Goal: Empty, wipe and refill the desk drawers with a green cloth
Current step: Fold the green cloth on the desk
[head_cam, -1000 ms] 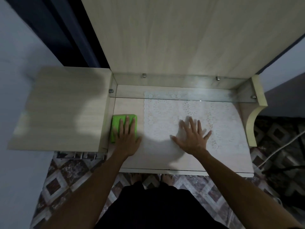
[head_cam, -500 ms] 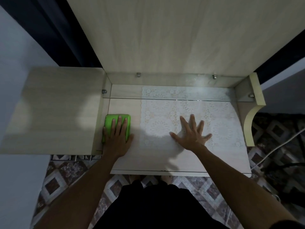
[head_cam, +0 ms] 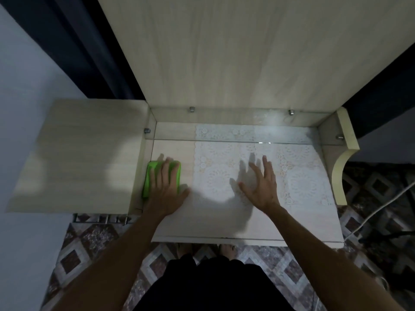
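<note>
A: Cloth first, far left. Why is it pinned like that?

B: The left hand (head_cam: 165,189) lies flat on the green cloth (head_cam: 157,176), fingers straight and pressing down, holding nothing pinched. I'd judge that a wiping hold: an open palm spreads pressure.

A: Where is the cloth exactly?

B: On the bare strip of the desk surface (head_cam: 202,227), tight against the left side panel (head_cam: 139,171), beside the lace mat (head_cam: 292,176).

A: And the other hand?

B: The right hand (head_cam: 261,187) is spread open over the mat, gripping nothing, probably steadying it.

A: How does the cloth look?

B: Bright green, folded into a thick rectangular pad, edges rounded.
</note>
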